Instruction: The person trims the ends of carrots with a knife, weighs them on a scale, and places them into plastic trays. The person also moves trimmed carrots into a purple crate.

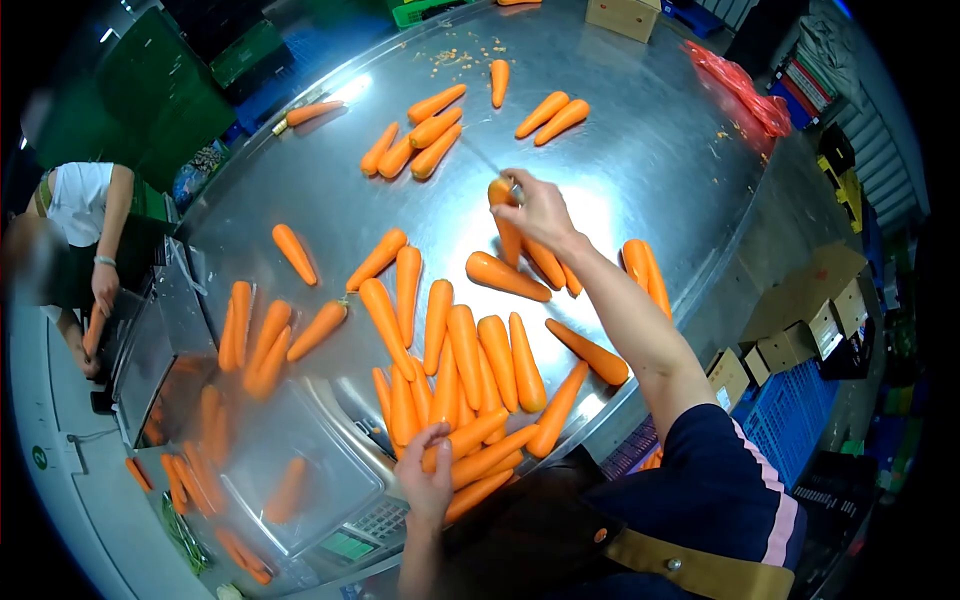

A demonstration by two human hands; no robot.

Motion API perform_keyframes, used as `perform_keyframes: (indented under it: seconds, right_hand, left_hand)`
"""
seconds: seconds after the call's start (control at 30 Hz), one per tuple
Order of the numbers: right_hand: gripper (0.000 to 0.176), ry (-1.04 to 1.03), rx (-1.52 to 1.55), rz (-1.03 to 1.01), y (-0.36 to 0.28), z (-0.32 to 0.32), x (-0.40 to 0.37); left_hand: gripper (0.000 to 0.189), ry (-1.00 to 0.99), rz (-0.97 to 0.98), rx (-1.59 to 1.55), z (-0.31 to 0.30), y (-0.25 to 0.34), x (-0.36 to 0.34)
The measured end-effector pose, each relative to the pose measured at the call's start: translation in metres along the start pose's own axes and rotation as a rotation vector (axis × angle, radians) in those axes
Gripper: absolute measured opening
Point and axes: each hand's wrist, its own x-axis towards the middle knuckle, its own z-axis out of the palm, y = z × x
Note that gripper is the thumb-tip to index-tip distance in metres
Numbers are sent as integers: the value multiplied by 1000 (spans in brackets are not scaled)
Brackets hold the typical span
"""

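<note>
Many carrots [463, 355] lie on a shiny metal table [330, 190]. At the table's middle, my right hand [540, 212] is closed at the top end of a carrot [507, 235], with a thin blade [484, 157] pointing up and left from it. Several carrots lie under and beside that wrist. Near the table's front edge, my left hand [427, 470] has its fingers around the end of a carrot [470, 436] on the pile. More carrots lie right beside that hand.
A co-worker [85, 235] at the far left holds a carrot. A clear plastic lid [300, 470] lies at the lower left. Red plastic [740, 88] rests on the right edge. Cardboard boxes [805, 310] and a blue crate [790, 420] stand at the right.
</note>
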Motion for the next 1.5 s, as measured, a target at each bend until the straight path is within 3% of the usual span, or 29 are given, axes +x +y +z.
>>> perform_keyframes:
  seconds: [0.1,0.13,0.27,0.33,0.4,0.43,0.53,0.77,0.87,0.9,1.0,1.1,1.2,1.3,1.5]
  right_hand:
    - [63,150,151,-53,-21,-36,-20]
    - [59,5,290,216,-54,-60,-35]
    - [43,-174,943,412,-56,-67,-96]
    - [32,-56,1147,494,-79,-49,-142]
    - [27,-72,1274,609,-93,-33,-187]
    - [27,-146,1299,601,-92,-23,-210]
    - [31,-161,1442,677,-114,-8,-256]
    - [50,-165,1188,627,-132,7,-288]
    - [53,-272,972,646,-155,24,-299]
    - [54,-318,960,633,-166,32,-302]
    - [55,-506,1078,619,-189,51,-310]
    - [50,-557,1100,505,-199,75,-321]
    - [41,-626,1093,533,-201,85,-329]
    - [34,-671,1012,585,-201,88,-340]
    - [28,-621,933,669,-202,84,-363]
  left_hand:
    - [23,15,-125,-242,2,-1,5]
    - [25,11,-142,-383,4,-1,9]
    - [37,-196,-144,-533,14,20,23]
    - [44,-237,-78,-632,27,28,23]
    - [48,-199,30,-739,43,37,20]
    - [51,-150,-16,-779,45,37,19]
    - [52,-109,100,-825,39,45,15]
    - [58,-20,-61,-871,-35,16,-39]
    - [48,-269,-352,-635,-88,-7,-53]
    - [38,-201,-279,-611,-97,-5,-57]
    - [35,-96,-255,-511,-150,-24,-72]
    - [37,208,-161,-353,-196,-43,-85]
    - [33,370,34,165,-236,-71,-85]
    - [29,324,334,795,-254,-76,-77]
    - [27,480,271,682,-261,-97,-90]
